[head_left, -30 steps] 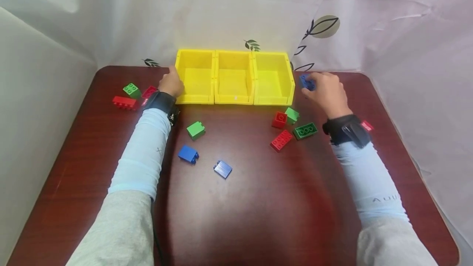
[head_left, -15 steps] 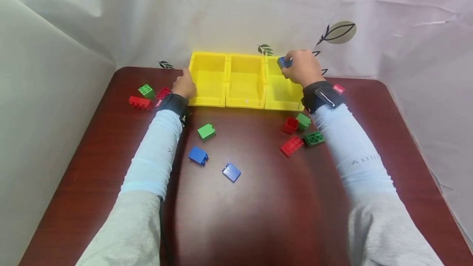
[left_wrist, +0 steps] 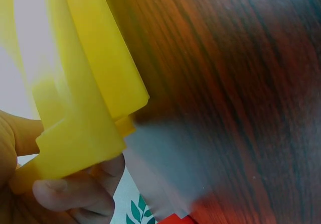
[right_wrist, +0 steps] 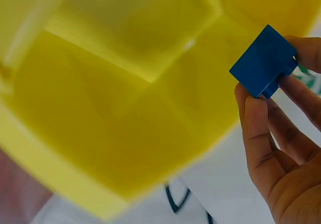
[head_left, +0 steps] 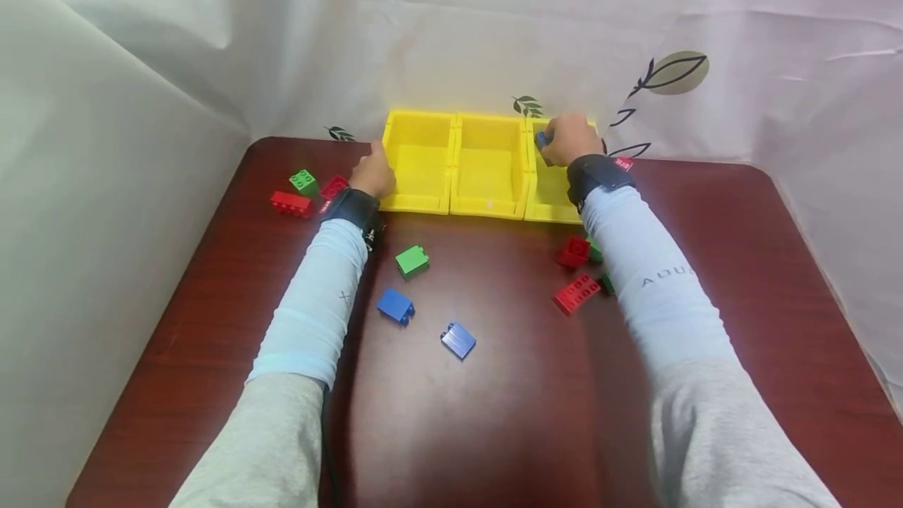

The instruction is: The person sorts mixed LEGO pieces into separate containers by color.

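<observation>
Three yellow bins stand side by side at the back of the table. My left hand (head_left: 374, 172) grips the side of the left bin (head_left: 416, 203); in the left wrist view the thumb and fingers lie on either side of its yellow wall (left_wrist: 85, 133). Over the right bin (head_left: 553, 213), my right hand (head_left: 573, 141) holds a blue toy brick (right_wrist: 263, 61) between thumb and fingertips. The brick's studs face the fingers in the right wrist view, and it is clear of the bin floor.
Near the left hand lie a light green brick (head_left: 303, 183) and two red ones, including a long red brick (head_left: 291, 204). A green brick (head_left: 412, 262) and two blue bricks (head_left: 395, 306) lie mid-table. Red bricks (head_left: 576, 294) and partly covered green ones sit by the right forearm.
The right hand has lifted the blue brick off the table right of the bins and carried it left over the right bin. My left hand stays at the left bin; the head view has shifted.
</observation>
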`<move>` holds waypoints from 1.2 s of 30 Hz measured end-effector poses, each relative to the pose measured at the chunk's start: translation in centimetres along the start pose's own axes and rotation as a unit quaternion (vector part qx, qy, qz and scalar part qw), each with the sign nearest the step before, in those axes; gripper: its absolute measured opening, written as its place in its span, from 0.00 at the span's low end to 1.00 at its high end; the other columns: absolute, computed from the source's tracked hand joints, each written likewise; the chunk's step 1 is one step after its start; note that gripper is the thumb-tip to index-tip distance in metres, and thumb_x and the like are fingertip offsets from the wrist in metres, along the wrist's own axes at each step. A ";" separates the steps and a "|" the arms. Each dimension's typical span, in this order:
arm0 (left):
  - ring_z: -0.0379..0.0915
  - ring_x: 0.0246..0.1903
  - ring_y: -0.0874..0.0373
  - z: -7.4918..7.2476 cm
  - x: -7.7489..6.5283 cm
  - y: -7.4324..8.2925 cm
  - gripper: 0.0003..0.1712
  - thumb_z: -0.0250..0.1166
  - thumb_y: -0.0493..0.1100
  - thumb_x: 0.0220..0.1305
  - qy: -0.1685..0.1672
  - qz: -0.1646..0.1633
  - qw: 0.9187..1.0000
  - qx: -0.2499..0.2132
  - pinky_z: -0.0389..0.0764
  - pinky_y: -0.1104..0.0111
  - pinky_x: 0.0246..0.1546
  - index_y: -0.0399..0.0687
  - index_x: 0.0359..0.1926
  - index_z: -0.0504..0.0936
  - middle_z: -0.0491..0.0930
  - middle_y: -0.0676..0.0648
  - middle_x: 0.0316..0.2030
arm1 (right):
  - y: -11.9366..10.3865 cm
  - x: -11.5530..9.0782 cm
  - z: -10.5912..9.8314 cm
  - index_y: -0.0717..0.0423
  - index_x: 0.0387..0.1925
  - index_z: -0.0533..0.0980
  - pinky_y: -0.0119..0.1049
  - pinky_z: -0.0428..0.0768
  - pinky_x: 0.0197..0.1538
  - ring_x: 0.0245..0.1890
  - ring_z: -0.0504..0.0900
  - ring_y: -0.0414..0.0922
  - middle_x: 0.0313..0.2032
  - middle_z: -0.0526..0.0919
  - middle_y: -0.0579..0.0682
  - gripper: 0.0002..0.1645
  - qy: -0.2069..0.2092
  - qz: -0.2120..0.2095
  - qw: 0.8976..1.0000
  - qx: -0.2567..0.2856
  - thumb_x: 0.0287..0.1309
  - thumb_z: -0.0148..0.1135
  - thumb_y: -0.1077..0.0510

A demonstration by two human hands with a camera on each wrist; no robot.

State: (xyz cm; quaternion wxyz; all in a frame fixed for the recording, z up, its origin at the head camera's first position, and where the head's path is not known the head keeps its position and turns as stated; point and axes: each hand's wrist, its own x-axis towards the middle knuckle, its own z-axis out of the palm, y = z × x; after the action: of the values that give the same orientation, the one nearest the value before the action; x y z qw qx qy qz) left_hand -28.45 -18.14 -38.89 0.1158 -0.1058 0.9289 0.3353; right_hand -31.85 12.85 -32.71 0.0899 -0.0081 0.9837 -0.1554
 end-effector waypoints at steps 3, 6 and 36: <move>0.72 0.46 0.40 0.2 -0.1 0.0 0.34 0.57 0.35 0.69 0.008 0.008 1.000 0.001 0.75 0.51 0.61 0.45 0.69 0.50 0.70 0.36 0.49 | 0.5 0.5 1.1 0.64 0.36 0.80 0.44 0.72 0.42 0.36 0.74 0.54 0.34 0.77 0.58 0.10 0.014 -0.012 1.000 -0.017 0.58 0.59 0.61; 0.73 0.46 0.40 0.2 -0.2 0.1 0.33 0.57 0.35 0.69 0.012 0.005 1.000 0.004 0.75 0.51 0.61 0.45 0.69 0.50 0.71 0.36 0.49 | 0.8 1.1 2.0 0.64 0.38 0.80 0.45 0.74 0.46 0.37 0.74 0.55 0.34 0.78 0.58 0.09 0.012 -0.010 1.000 -0.006 0.59 0.60 0.61; 0.73 0.47 0.43 0.2 -0.4 0.2 0.33 0.57 0.37 0.70 0.006 -0.007 1.000 -0.016 0.75 0.53 0.62 0.48 0.69 0.52 0.70 0.38 0.51 | 1.7 2.6 5.2 0.64 0.49 0.77 0.50 0.78 0.51 0.40 0.78 0.58 0.41 0.81 0.62 0.15 0.008 -0.005 1.000 -0.004 0.65 0.58 0.59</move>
State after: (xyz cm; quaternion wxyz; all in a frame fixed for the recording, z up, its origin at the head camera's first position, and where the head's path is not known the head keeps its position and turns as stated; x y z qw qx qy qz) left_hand -28.09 -17.79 -38.85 0.1105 -0.1163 0.9235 0.3484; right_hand -33.48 12.81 -38.55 0.0815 -0.0121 0.9849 -0.1522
